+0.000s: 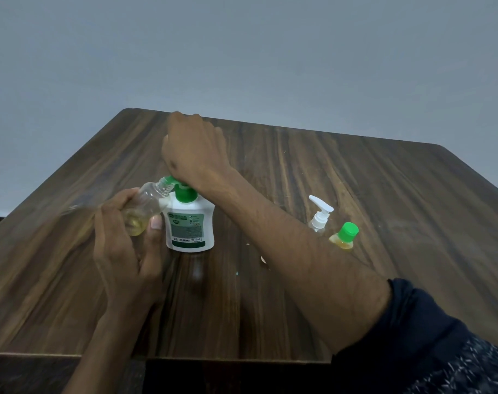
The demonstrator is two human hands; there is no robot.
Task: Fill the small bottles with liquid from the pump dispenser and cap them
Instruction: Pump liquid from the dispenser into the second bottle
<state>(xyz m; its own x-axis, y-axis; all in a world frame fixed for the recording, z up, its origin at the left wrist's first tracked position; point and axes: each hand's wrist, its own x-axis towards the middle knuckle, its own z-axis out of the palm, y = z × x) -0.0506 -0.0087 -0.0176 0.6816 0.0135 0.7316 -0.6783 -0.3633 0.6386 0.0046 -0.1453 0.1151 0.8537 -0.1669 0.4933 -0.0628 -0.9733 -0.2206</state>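
Note:
A white pump dispenser (190, 226) with a green pump head stands in the middle of the wooden table (355, 194). My right hand (195, 150) lies on top of the pump head, its wrist over the green collar. My left hand (122, 243) holds a small clear uncapped bottle (147, 207), tilted, with its threaded neck at the green nozzle. A little yellowish liquid sits in the bottle's bottom. To the right, a small bottle with a green cap (345, 236) holds yellow liquid.
A small clear bottle with a white pump top (321, 214) stands to the right, just behind the green-capped one. My right forearm crosses the table in front of both. A grey wall rises behind the table.

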